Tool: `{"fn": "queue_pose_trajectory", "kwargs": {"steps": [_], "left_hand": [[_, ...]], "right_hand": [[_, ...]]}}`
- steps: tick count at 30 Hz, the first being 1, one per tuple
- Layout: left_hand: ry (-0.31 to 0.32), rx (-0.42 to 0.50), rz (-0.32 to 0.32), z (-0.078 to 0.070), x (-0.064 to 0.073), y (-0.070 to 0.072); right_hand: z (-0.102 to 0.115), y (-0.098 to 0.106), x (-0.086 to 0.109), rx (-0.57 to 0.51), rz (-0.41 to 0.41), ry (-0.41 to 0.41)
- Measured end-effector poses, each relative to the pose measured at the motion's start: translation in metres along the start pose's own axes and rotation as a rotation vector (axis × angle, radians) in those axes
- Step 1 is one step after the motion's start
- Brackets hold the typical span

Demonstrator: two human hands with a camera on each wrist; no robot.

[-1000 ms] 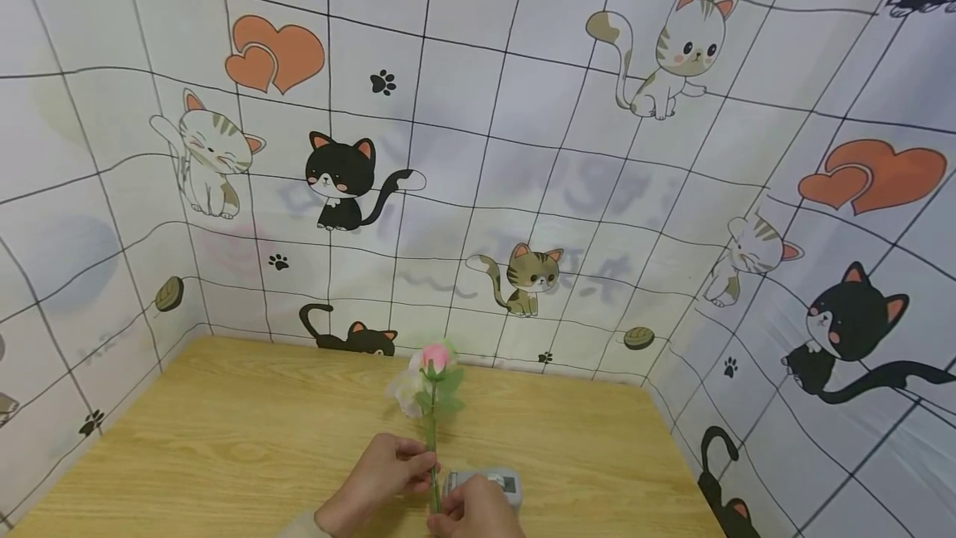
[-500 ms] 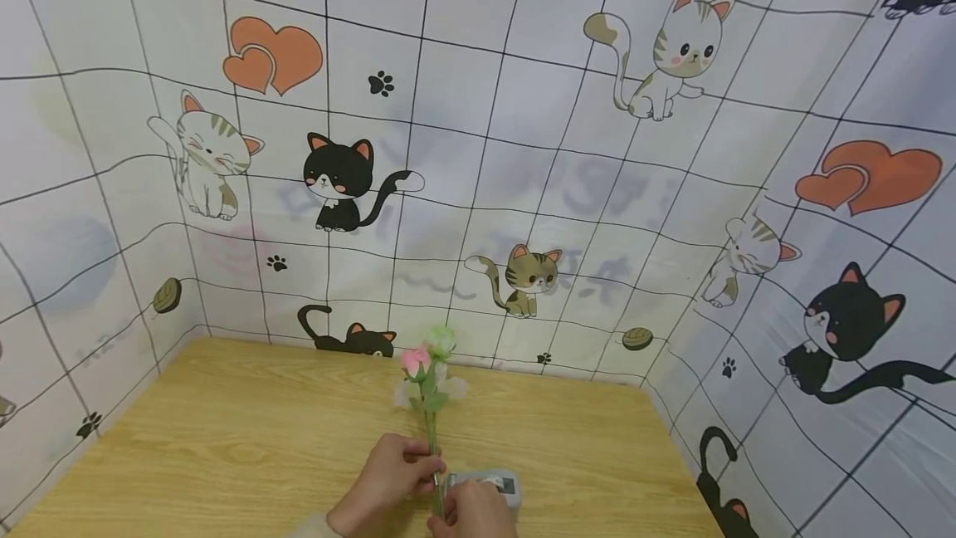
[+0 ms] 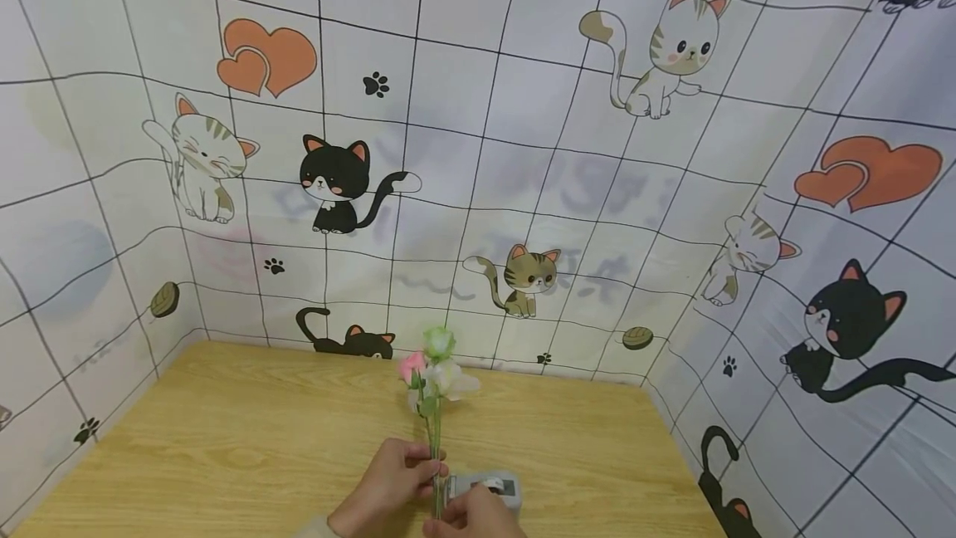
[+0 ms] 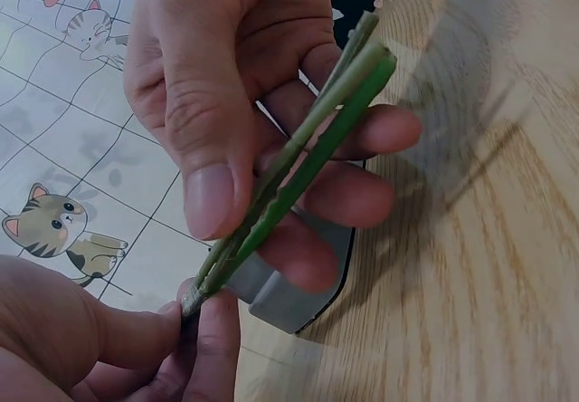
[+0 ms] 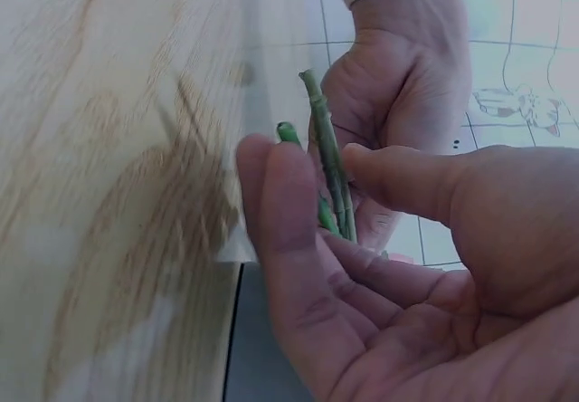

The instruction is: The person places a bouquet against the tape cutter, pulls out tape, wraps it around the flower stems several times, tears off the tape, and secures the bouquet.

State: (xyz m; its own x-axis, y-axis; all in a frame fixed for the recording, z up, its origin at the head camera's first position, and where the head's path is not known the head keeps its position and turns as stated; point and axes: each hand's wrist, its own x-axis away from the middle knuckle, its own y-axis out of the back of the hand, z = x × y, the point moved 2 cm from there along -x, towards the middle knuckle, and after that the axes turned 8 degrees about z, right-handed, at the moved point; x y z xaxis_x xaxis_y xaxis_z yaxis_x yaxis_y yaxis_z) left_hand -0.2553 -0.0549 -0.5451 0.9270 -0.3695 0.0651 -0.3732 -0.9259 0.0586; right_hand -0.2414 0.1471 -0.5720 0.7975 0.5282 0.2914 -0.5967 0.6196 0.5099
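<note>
A small bunch of artificial flowers stands over the table in the head view: a pink rose (image 3: 412,366), a green flower (image 3: 439,343) and a white flower (image 3: 448,379). My left hand (image 3: 396,476) pinches the stems partway down between thumb and fingers. Lower on them, my right hand (image 3: 478,515) holds the stem ends (image 4: 339,94), its thumb pressing them against curled fingers. Both wrist views show the green stems between the two hands; a shiny patch (image 4: 189,298) lies at the left fingertips, too small to identify.
A grey device like a tape dispenser (image 3: 508,481) sits on the wooden table (image 3: 246,430), just behind and partly hidden by the right hand. Cloth walls (image 3: 485,173) printed with cats enclose the table at the back and both sides.
The bunch has turned in my fingers: the pink rose has shifted left, and the green and white flowers now show beside it. Both hands keep nearly the same place.
</note>
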Motion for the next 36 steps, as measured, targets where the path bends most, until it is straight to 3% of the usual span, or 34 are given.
{"fn": "queue_pose_trajectory", "kwargs": {"steps": [5, 8, 12, 18, 21, 27, 36], "left_hand": [[0.018, 0.037, 0.007, 0.0, 0.0, -0.001], [0.029, 0.061, 0.01, 0.001, -0.001, 0.0], [0.048, 0.084, 0.034, 0.002, -0.001, 0.002], [0.061, 0.087, 0.061, 0.006, -0.002, 0.005], [0.038, 0.056, 0.02, 0.007, -0.001, 0.004], [0.047, 0.026, -0.03, 0.004, 0.002, 0.0], [0.076, 0.012, 0.014, 0.0, 0.003, -0.001]], "right_hand": [[-0.037, -0.003, -0.021, -0.102, 0.005, -0.028], [-0.047, -0.004, -0.029, -0.132, -0.007, -0.075], [-0.025, -0.001, -0.018, -0.102, -0.016, -0.121], [0.023, 0.002, 0.01, -0.044, -0.066, -0.07], [0.032, 0.002, 0.014, -0.011, -0.093, -0.039], [0.037, 0.002, 0.015, 0.052, -0.142, 0.011], [0.012, -0.001, -0.002, 0.173, -0.165, -0.039]]}}
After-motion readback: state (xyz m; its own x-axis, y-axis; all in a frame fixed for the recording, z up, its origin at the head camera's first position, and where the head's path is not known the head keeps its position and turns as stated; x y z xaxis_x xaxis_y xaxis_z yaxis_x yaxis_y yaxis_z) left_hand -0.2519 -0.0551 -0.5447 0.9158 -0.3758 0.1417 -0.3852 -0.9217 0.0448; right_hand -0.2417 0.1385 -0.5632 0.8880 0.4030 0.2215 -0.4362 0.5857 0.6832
